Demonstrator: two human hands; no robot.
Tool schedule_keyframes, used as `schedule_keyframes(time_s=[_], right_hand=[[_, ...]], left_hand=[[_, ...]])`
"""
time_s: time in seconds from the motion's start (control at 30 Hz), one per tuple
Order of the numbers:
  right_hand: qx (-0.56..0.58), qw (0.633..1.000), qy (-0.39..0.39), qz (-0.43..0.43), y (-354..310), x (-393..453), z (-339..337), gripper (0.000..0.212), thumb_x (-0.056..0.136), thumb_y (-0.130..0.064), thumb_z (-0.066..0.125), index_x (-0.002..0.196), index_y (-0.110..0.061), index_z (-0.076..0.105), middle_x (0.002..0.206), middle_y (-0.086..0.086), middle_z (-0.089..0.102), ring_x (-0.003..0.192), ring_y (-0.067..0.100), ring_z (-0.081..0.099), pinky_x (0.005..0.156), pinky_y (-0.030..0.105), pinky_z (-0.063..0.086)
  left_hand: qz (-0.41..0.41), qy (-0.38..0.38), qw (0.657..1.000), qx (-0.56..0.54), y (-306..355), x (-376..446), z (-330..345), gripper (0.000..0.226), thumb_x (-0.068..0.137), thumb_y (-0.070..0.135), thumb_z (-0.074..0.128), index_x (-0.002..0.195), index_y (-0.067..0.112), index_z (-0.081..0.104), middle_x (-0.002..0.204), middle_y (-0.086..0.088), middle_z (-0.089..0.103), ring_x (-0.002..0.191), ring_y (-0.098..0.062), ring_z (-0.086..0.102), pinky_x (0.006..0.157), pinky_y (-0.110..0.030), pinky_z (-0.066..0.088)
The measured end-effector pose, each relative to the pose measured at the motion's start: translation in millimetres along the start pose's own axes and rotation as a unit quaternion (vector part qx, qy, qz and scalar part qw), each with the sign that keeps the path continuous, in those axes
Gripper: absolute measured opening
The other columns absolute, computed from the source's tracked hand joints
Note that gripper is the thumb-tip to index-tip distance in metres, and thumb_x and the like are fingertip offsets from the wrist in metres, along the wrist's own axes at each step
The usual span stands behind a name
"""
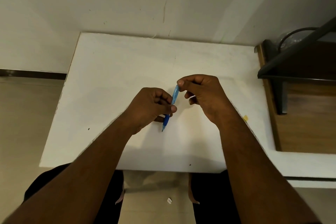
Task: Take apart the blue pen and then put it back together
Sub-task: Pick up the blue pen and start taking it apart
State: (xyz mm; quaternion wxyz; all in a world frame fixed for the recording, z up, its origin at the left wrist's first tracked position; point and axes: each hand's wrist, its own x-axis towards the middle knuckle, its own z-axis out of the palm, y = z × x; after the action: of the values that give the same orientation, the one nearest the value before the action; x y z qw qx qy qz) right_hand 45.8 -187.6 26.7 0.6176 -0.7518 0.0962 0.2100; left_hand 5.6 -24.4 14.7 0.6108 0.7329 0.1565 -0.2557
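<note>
Blue pen [171, 107] is held in the air just above the white desk [109, 71], slanted, with its dark tip toward the person and its pale blue rear end pointing away. Only the head view is given, so everything comes from it.

The left hand [151, 107] has its grip closed round the middle of the barrel, thumb on the near side and fingers curled behind, just above the darker blue front section. The right hand [201, 94] pinches the far end between thumb and forefinger; its other fingers are folded in and hold nothing that can be seen. The pen looks whole: no separate parts lie on the desk, and no gap shows along the barrel. Whether this is the start of taking it apart or the last of the rejoining cannot be told from here.

Either way the step is probably a twist along the pen's axis. To do it well, the left hand should keep the barrel steady while the right turns its end in line, not at an angle, so the thread runs true. Working low over the desk would help, since a spring or refill slipping out would land there and not on the floor [27, 114].
</note>
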Motion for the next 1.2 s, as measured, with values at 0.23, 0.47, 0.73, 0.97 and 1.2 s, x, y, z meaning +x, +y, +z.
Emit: schedule_keyframes(time_s=[0.23,0.47,0.73,0.97,1.2], right_hand=[[0.025,0.998,0.05,0.016,1,4,4,0.008,0.087,-0.016,0.066,0.082,-0.018,0.072,0.073,0.0,0.067,0.063,0.015,0.056,0.056,0.027,0.046],[-0.108,0.974,0.162,-0.112,19,15,-8,0.007,0.085,-0.012,0.066,0.086,-0.013,0.072,0.08,0.002,0.071,0.07,0.018,0.066,0.064,0.035,0.058],[-0.411,0.897,0.129,-0.102,41,29,-5,0.014,0.082,-0.006,0.055,0.086,-0.008,0.068,0.087,0.009,0.07,0.081,0.027,0.063,0.074,0.037,0.054],[-0.455,0.879,0.106,-0.097,43,33,-3,0.015,0.083,-0.01,0.057,0.092,-0.009,0.068,0.094,0.01,0.067,0.088,0.027,0.06,0.077,0.035,0.05],[-0.224,0.951,0.205,-0.068,18,27,-24,0.029,0.073,-0.04,0.075,0.095,-0.022,0.072,0.085,0.002,0.071,0.076,0.019,0.063,0.078,0.04,0.054]], left_hand=[[-0.015,-0.025,0.998,0.064,-1,2,-1,0.013,0.076,0.008,0.076,0.085,0.01,0.068,0.078,-0.009,0.074,0.067,-0.019,0.073,0.064,-0.027,0.061],[-0.011,-0.026,0.998,0.059,-3,0,0,0.019,0.077,0.006,0.076,0.093,0.003,0.066,0.082,-0.015,0.075,0.069,-0.021,0.073,0.066,-0.033,0.062],[-0.002,0.023,0.998,0.065,-3,1,0,0.038,0.081,0.004,0.071,0.114,0.018,0.058,0.082,-0.014,0.072,0.075,-0.026,0.073,0.073,-0.04,0.062],[0.0,0.033,0.997,0.07,-4,4,0,0.044,0.081,0.004,0.071,0.118,0.022,0.057,0.081,-0.011,0.073,0.076,-0.025,0.073,0.073,-0.039,0.062],[0.02,0.021,0.996,0.083,-3,3,-5,0.038,0.081,0.005,0.071,0.114,0.02,0.061,0.083,-0.011,0.074,0.077,-0.024,0.073,0.076,-0.04,0.061]])
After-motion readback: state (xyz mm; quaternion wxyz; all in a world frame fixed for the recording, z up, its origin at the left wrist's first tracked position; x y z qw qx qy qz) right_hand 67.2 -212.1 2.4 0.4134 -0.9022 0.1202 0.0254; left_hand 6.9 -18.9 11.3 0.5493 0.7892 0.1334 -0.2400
